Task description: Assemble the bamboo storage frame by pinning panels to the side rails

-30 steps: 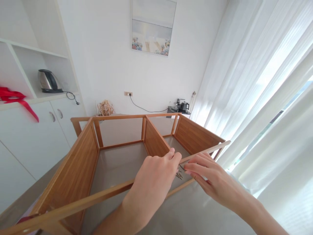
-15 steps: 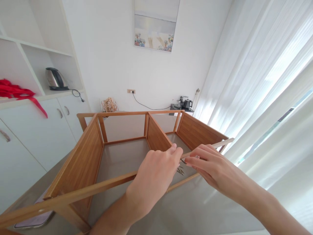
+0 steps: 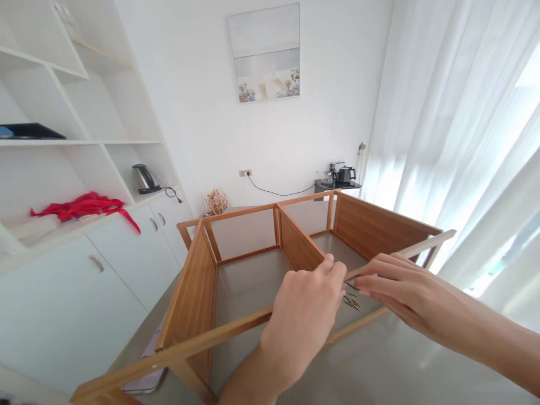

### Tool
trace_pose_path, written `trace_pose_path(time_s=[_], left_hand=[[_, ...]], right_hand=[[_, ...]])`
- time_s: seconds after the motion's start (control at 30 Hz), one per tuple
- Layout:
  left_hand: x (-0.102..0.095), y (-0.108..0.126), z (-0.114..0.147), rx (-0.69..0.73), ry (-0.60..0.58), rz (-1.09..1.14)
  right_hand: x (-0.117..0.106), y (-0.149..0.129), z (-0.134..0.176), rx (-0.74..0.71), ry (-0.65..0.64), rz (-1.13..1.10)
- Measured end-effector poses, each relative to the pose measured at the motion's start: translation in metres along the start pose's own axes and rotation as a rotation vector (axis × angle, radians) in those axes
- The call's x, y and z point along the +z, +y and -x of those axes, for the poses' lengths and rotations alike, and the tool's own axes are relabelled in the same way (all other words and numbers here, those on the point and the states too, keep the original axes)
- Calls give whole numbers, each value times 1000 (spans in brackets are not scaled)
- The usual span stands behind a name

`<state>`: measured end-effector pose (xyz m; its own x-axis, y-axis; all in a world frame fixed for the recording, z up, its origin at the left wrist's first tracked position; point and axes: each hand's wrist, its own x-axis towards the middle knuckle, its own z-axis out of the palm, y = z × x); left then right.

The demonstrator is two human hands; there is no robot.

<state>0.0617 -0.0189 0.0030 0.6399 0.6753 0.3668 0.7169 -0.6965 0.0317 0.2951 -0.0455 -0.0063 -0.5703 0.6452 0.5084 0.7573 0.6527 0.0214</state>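
Observation:
A wooden shelf frame (image 3: 185,306) with solid side panels lies across the grey table. My left hand (image 3: 306,315) is closed around its front rail (image 3: 219,332), where the middle panel (image 3: 297,239) meets it. Just right of that joint, my right hand (image 3: 400,287) has thumb and fingers pinched together below the rail's paler right part (image 3: 428,244). A thin dark piece shows by those fingertips, too small to name. Several small screws (image 3: 352,304) lie on the tabletop between the hands.
A phone (image 3: 145,382) lies under the frame's front left corner. Dried plant strands (image 3: 216,202) sit behind the frame. Left are white cabinets (image 3: 122,270) with a kettle (image 3: 144,179) and red cloth (image 3: 84,206). A black kettle (image 3: 346,174) stands back right, near white curtains (image 3: 422,129).
The view has swung left, so the frame and both hands appear farther right and more of the cabinets shows. Both hands keep nearly the same place on the frame.

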Motion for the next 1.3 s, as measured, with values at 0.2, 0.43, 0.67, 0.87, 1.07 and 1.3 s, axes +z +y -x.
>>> trace_pose_path(time_s=[0.2,0.43,0.67,0.87,1.07,1.3], left_hand=[[3,1,2,-12,-11,19],[4,5,4,-7,54,-39],[2,6,6,-10,74,-77],[1,7,6,-45,58,-46],[1,6,5,-45,66,-29],[0,6,5,-62,39,7]], right_hand=[[-6,-5,-3,-10,-150,-8],[-1,-2,-4,-3,-104,-40],[2,-1,1,-41,-105,-85],[1,-3,2,-74,-86,-51],[2,1,3,-98,-93,-6],[-3,0,-2,-128,-117,71]])
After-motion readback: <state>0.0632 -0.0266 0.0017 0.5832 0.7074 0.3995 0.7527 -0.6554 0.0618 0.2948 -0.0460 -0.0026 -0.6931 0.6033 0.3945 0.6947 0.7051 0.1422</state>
